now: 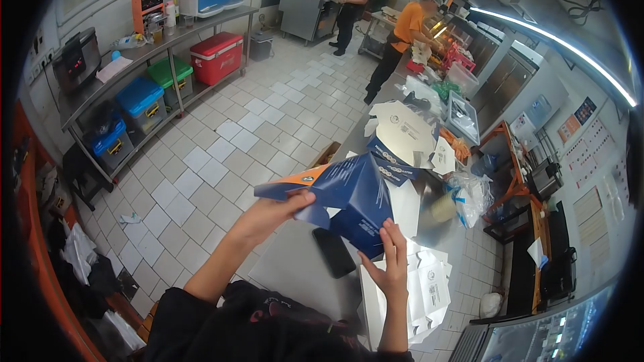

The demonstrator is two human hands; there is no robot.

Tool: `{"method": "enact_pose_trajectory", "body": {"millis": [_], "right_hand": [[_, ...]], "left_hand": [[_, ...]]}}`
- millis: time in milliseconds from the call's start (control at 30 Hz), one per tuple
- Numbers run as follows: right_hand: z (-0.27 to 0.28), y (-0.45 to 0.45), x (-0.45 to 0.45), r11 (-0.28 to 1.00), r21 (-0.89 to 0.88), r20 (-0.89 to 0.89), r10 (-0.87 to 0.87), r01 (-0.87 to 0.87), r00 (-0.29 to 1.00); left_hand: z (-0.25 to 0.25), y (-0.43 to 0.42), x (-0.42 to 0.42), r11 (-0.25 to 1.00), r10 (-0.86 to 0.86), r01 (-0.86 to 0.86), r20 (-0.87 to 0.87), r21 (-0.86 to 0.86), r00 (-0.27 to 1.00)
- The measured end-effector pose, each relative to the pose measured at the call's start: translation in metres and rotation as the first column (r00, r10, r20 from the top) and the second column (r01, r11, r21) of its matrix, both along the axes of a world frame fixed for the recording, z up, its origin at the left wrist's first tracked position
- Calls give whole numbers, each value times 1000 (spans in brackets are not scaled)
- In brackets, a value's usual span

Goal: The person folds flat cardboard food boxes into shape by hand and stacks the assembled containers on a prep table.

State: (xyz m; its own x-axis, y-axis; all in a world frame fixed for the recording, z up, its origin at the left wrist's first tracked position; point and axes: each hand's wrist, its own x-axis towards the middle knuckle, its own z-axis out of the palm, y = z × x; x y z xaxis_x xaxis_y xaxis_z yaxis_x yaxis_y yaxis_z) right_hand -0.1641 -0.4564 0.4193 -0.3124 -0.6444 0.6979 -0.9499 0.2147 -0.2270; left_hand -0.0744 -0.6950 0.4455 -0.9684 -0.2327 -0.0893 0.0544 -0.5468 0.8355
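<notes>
A partly folded blue and orange cardboard box (355,194) is held up above the metal table, its panels standing at angles. My left hand (278,211) pinches a flap on its left side between thumb and fingers. At the box's lower right edge, my right hand (390,261) has its fingers along the outer panel and its thumb near the bottom corner. Below the box a black phone (333,253) lies on the table. Flat white box blanks (426,288) are stacked beside my right forearm.
More box blanks (402,131) are piled farther along the metal table (288,255). Plastic bags (469,194) lie at its right side. Two people work at the back, one in an orange shirt (408,25). A shelf along the left wall holds a red cooler (217,57) and several bins.
</notes>
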Motion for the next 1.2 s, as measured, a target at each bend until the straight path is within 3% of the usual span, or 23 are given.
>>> {"method": "enact_pose_trajectory", "body": {"millis": [67,133,200,233,467,533,667,733,867,933,967,1033,1067,1167,1200], "right_hand": [[-2,-3,1,988,-129,2,-87,86,996],[-3,-3,3,984,-142,-5,-109,107,994],[-2,-3,3,980,-166,-14,-112,109,994],[-2,-4,4,980,-167,-11,-115,112,993],[7,0,15,980,-168,-46,-115,106,992],[8,-1,17,980,-170,-44,-115,106,992],[3,-7,24,968,-206,11,-141,140,990],[-4,-11,25,971,-189,49,-141,148,989],[-16,-22,36,952,-203,168,-197,229,966],[-20,-26,39,947,-210,211,-198,242,957],[-22,-28,39,943,-209,293,-193,260,936],[-25,-33,34,940,-205,388,-179,274,904],[-30,-32,31,936,-212,388,-184,282,903],[-52,-30,18,971,-191,651,14,146,759],[-59,-31,9,966,-206,644,15,155,765]], "left_hand": [[-6,18,1,971,121,-142,-114,-191,986],[5,35,4,976,116,-128,-79,-176,990],[4,42,5,882,216,-221,-61,-417,975],[-4,46,2,848,303,-350,-178,-399,936],[-1,60,11,827,319,-317,-76,-464,945],[-7,68,9,875,391,-414,-139,-249,910],[-14,73,3,881,399,-415,-115,-229,910],[-23,75,0,934,292,-269,68,-236,954],[-30,79,-7,953,281,-262,120,-153,952],[-47,79,-16,939,323,-328,-63,-106,944],[-50,79,-17,940,318,-323,-64,-110,946],[-43,77,-17,952,154,-154,24,264,988],[-46,75,-19,955,145,-145,21,257,989],[-68,75,-30,951,89,-98,43,292,995],[-74,74,-35,982,44,-43,0,184,999]]}}
